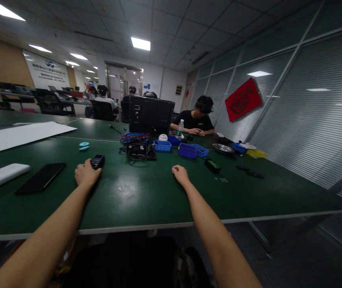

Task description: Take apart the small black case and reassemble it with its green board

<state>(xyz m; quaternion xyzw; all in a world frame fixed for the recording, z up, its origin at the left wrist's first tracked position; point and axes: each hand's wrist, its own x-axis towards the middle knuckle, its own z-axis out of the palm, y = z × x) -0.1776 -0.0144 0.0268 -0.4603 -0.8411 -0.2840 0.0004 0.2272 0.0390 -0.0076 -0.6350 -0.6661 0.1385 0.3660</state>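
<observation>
My left hand (87,173) is wrapped round a small black handheld device (98,161) with a small screen, on the green table (123,216). What kind of device it is, I cannot make out. My right hand (180,175) rests on the table with its fingers curled closed, and nothing shows in them. Left of my left hand lies a black tablet-like slab (42,178). Two light-blue pieces (84,146) sit just beyond that hand. Farther right of my right hand is a black box with a green face (212,165).
A monitor (151,114) stands mid-table behind a soldering-station-like box (136,149) with cables. Blue trays (187,151), a water bottle (179,129) and a metal dish (223,149) lie beyond. A co-worker (199,118) sits opposite. A long white object (3,176) lies far left.
</observation>
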